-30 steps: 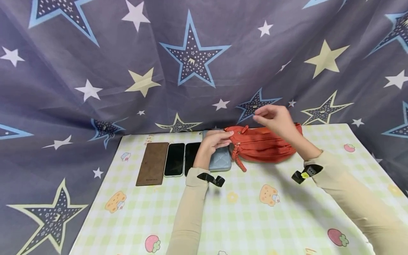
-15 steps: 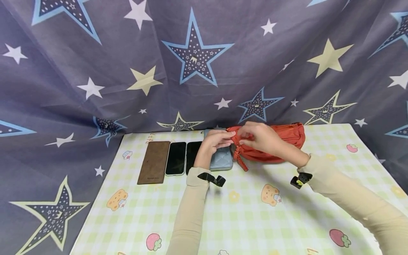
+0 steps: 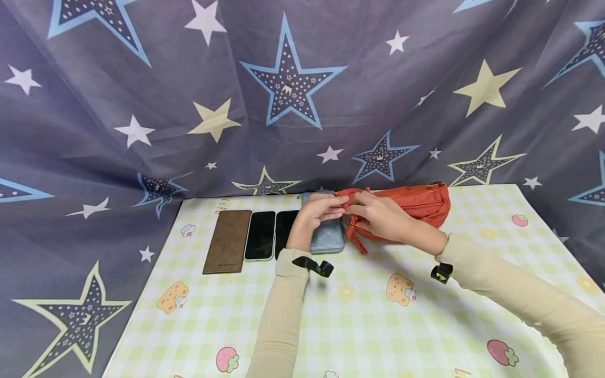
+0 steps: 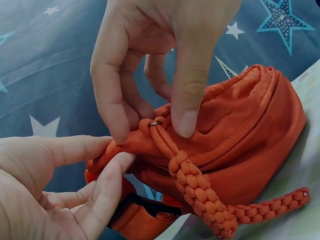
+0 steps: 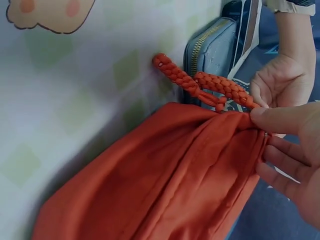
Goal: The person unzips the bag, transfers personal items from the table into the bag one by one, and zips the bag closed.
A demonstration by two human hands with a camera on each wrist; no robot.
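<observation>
Left hand [image 3: 317, 211], centre of the head frame: thumb and forefinger pinched together on the near end of an orange-red, soft fabric pouch [image 3: 423, 203]; lower fingers loosely bent. Right hand [image 3: 384, 217], right of centre: thumb and forefinger stood apart, one on either side of the orange braided-cord pull [image 4: 200, 192], the other fingers curled beneath. Could not tell how firmly it touched the cord or cloth.

The pouch lay on its side, right of centre in the head frame, against the backdrop, its fabric creased near the fingers. Cord tail hung toward the lower right of the left-wrist frame; an orange webbing strap [image 4: 142, 222] showed at bottom centre there.

Left of the pouch, partly behind the left hand: a blue-grey quilted zip wallet [image 3: 329, 239]. Farther left, in a row: a black-screened phone [image 3: 283, 227], partly covered; a second, pale-edged phone [image 3: 260, 237]; a flat brown rectangular wallet [image 3: 228, 242].

Beneath, a green-and-white checked tablecloth [image 3: 359, 331]. Behind, filling the upper frame, a dark star-printed fabric backdrop [image 3: 189, 73].
</observation>
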